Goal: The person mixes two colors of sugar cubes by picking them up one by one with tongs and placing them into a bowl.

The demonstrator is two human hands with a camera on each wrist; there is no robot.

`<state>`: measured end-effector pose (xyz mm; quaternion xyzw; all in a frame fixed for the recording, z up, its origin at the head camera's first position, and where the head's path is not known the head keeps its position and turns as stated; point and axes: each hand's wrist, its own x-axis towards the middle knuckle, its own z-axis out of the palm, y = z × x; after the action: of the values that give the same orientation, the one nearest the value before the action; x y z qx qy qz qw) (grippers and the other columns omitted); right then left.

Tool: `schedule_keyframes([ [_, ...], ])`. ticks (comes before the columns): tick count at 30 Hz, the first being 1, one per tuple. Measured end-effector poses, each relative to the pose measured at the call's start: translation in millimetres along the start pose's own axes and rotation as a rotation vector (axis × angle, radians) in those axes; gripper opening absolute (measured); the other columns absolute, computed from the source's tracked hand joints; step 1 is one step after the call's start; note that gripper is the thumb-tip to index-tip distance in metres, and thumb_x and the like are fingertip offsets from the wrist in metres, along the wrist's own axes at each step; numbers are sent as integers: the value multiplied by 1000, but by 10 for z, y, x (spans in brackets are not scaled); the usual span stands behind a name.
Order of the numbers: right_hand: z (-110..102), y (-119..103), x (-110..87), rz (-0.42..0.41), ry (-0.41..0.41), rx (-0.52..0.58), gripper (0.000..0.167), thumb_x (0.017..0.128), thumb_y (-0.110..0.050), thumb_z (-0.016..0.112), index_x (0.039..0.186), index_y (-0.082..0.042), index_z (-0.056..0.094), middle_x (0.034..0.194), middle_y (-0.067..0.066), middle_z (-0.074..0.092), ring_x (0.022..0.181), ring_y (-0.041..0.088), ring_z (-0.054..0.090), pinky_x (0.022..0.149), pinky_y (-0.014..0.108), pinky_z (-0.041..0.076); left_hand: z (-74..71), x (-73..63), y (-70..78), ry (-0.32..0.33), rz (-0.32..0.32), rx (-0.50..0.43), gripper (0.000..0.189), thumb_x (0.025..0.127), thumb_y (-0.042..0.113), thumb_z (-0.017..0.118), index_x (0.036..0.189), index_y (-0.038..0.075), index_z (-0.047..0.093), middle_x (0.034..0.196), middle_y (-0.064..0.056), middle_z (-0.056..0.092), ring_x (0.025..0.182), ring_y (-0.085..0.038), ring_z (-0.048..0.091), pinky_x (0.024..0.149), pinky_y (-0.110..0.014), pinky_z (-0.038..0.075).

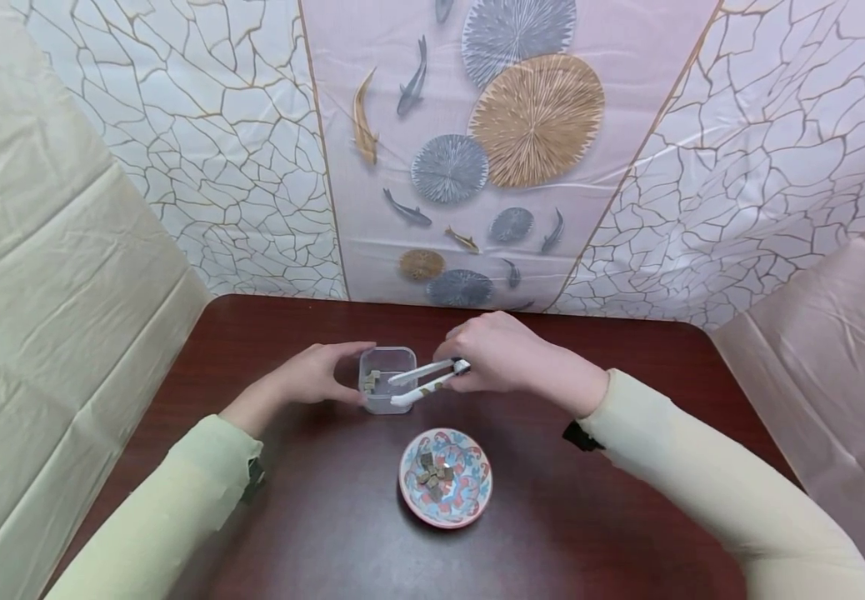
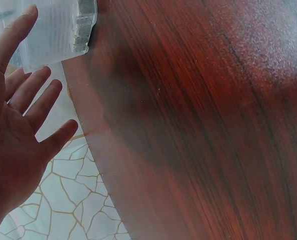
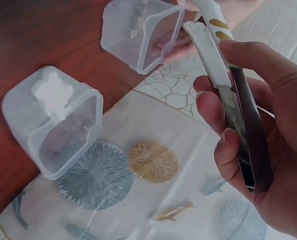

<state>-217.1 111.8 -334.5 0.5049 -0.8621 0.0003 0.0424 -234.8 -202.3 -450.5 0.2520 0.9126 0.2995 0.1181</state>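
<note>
My left hand [image 1: 316,375] holds a clear plastic container [image 1: 395,358] by its left side, thumb at the near corner and a finger at the far one. Several small pale cubes [image 1: 370,382] lie at that container's left. In my right hand [image 1: 498,354] is a pair of tongs [image 1: 423,391] with white, gold-marked tips and a metal body. Those tips are spread slightly apart over the container; nothing shows between them. Nearer me, a patterned dish [image 1: 472,477] carries several brown cubes [image 1: 434,477].
A second clear container [image 3: 26,112], with a bright white patch on it, appears in the right wrist view; my right hand seems to block it in the head view. Patterned cloth [image 1: 252,167] hangs behind the dark wooden table [image 1: 312,525].
</note>
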Motion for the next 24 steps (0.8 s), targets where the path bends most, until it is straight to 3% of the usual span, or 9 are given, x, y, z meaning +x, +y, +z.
schedule_keyframes([
  [10,121,65,483,80,-141,-139,12,91,-31,84,93,-21,80,85,-7,73,74,18,69,65,40,56,12,3,-8,0,-2,-19,90,85,33,92,160,8,50,151,-16,62,142,-33,57,118,-57,44],
  [19,282,18,761,69,-258,-157,22,92,-36,85,109,-21,85,99,-5,79,86,17,73,76,39,61,8,-4,-15,-1,10,-18,90,84,35,92,159,8,51,149,-15,64,140,-32,59,117,-55,45],
  [24,379,-31,857,45,-286,-199,24,92,-37,85,106,-18,84,99,-2,79,89,20,73,80,39,61,6,0,-19,0,13,-5,89,84,36,92,159,9,51,150,-14,63,140,-31,59,117,-54,45],
])
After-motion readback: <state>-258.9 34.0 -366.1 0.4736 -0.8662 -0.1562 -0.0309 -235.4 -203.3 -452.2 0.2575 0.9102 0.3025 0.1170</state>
